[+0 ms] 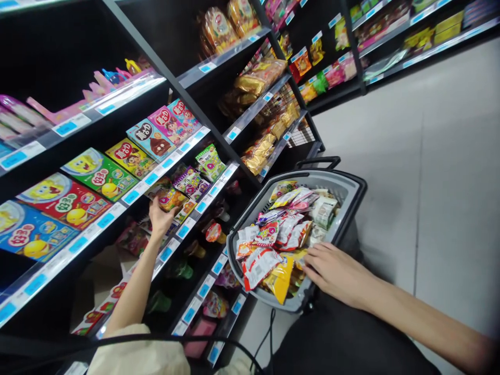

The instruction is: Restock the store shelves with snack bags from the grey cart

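Note:
My left hand (161,216) reaches onto a shelf at the left, its fingers and thumb around an orange candy bag (172,198). Beside that bag stand a purple candy bag (191,182) and a green candy bag (211,162). My right hand (332,268) lies over the near right rim of a grey shopping basket (353,188), fingers stretched out and touching the packs at its edge. Inside the basket are several snack bags, among them a yellow bag (282,278), a white and red bag (261,266) and pale packs (324,211).
Colourful snack boxes (99,174) line the shelf above my left hand. Gold-wrapped packs (261,151) sit on the shelves behind the basket. Cups (213,232) stand on a lower shelf. Grey floor (449,172) stretches to the right. A black cable (219,338) crosses near my body.

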`<state>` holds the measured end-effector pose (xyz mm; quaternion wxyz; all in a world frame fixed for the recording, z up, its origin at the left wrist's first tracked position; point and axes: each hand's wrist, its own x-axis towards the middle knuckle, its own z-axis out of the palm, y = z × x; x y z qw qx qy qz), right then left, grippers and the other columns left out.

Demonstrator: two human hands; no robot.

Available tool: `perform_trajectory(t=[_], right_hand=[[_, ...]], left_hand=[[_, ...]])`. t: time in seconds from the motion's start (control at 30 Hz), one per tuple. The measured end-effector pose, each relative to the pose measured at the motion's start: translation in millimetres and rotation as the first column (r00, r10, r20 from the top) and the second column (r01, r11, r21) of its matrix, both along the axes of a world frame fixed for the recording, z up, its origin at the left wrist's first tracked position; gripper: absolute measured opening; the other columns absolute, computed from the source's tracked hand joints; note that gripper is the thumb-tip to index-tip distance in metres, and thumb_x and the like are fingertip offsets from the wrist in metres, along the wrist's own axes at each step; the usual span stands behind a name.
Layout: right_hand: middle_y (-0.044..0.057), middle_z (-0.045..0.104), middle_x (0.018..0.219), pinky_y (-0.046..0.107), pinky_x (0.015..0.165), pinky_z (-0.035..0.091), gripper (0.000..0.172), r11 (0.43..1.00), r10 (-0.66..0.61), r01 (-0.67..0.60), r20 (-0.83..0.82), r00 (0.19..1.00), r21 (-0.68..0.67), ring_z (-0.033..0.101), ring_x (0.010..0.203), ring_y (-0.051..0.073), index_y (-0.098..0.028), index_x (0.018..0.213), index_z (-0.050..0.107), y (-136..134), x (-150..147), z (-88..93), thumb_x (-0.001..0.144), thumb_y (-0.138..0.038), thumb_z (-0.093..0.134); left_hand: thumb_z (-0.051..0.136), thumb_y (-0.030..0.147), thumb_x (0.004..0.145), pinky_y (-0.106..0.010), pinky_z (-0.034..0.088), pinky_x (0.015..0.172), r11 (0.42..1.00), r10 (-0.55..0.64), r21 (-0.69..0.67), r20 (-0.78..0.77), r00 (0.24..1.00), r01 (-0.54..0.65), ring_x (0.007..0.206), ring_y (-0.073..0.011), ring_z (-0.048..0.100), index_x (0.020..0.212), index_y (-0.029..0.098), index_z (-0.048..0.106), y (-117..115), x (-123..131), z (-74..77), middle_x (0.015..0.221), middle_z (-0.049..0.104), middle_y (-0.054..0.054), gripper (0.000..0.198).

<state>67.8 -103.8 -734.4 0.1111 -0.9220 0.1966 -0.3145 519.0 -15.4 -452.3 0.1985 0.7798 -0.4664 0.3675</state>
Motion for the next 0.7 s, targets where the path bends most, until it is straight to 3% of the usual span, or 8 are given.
perform_trajectory(t=[0.13,0.23,0.33,0.4,0.5,0.57,0.7], right_hand=[[0.007,0.072,0.084,0.042,0.09,0.044,0.032,1.0,-0.005,0.005,0.006,1.0,-0.007,0.067,0.085,0.024,-0.018,0.079,0.07,0,1,-1.2,0.102,-0.021,0.048],[0.007,0.071,0.083,0.042,0.09,0.044,0.032,1.0,-0.001,0.001,0.001,1.0,-0.006,0.067,0.085,0.025,-0.018,0.079,0.069,0,1,-0.8,0.102,-0.021,0.048],[0.006,0.072,0.084,0.043,0.091,0.043,0.032,1.0,0.007,-0.007,-0.009,1.0,0.001,0.067,0.086,0.025,-0.018,0.08,0.07,0,1,-0.3,0.102,-0.021,0.048],[0.006,0.072,0.085,0.043,0.092,0.043,0.031,1.0,0.009,-0.008,-0.011,1.0,0.007,0.067,0.086,0.025,-0.018,0.08,0.07,0,1,-0.1,0.102,-0.021,0.048],[0.007,0.072,0.085,0.043,0.092,0.043,0.031,1.0,0.004,-0.004,-0.008,1.0,0.013,0.068,0.087,0.025,-0.017,0.081,0.071,0,0,1.1,0.102,-0.021,0.049],[0.007,0.072,0.086,0.042,0.092,0.043,0.032,1.0,0.005,-0.005,-0.02,1.0,0.019,0.068,0.088,0.025,-0.017,0.082,0.072,1,-1,3.1,0.102,-0.021,0.048],[0.008,0.073,0.087,0.041,0.092,0.043,0.031,1.0,0.008,-0.007,-0.032,0.999,0.025,0.068,0.087,0.024,-0.017,0.082,0.073,1,-3,6.9,0.102,-0.021,0.05]], left_hand=[[0.08,0.04,0.072,-0.042,0.044,0.116,0.992,0.042,0.127,-0.137,0.99,-0.025,0.131,-0.0331,0.058,0.143,0.012,0.051,-11,8,6.2,0.14,0.061,-0.017,0.081],[0.08,0.041,0.075,-0.047,0.045,0.114,0.981,0.106,0.18,-0.175,0.979,-0.074,0.128,-0.0358,0.059,0.135,0.016,0.059,-10,7,6.0,0.135,0.064,-0.016,0.068],[0.081,0.046,0.075,-0.06,0.038,0.116,0.979,0.177,0.107,-0.035,0.984,-0.173,0.141,-0.0472,0.042,0.133,0.018,0.062,-7,-2,3.2,0.156,0.041,-0.022,0.067],[0.077,0.046,0.08,-0.063,0.034,0.116,0.98,0.159,0.102,0.115,0.981,-0.171,0.145,-0.0496,0.033,0.13,0.018,0.065,-6,-9,2.1,0.162,0.029,-0.022,0.058],[0.056,0.041,0.093,-0.052,0.039,0.116,0.936,0.013,0.345,0.176,0.984,-0.074,0.135,-0.0384,0.047,0.123,0.018,0.07,-11,-12,3.1,0.143,0.052,-0.019,0.04],[0.045,0.038,0.097,-0.044,0.044,0.111,0.881,-0.021,0.471,0.128,0.992,-0.042,0.122,-0.0321,0.056,0.122,0.016,0.071,-16,-10,4.8,0.126,0.062,-0.017,0.042],[0.045,0.034,0.09,-0.04,0.048,0.105,0.853,0.027,0.518,0.065,0.998,-0.057,0.11,-0.0292,0.062,0.128,0.012,0.069,-28,-2,11.7,0.114,0.066,-0.016,0.05]])
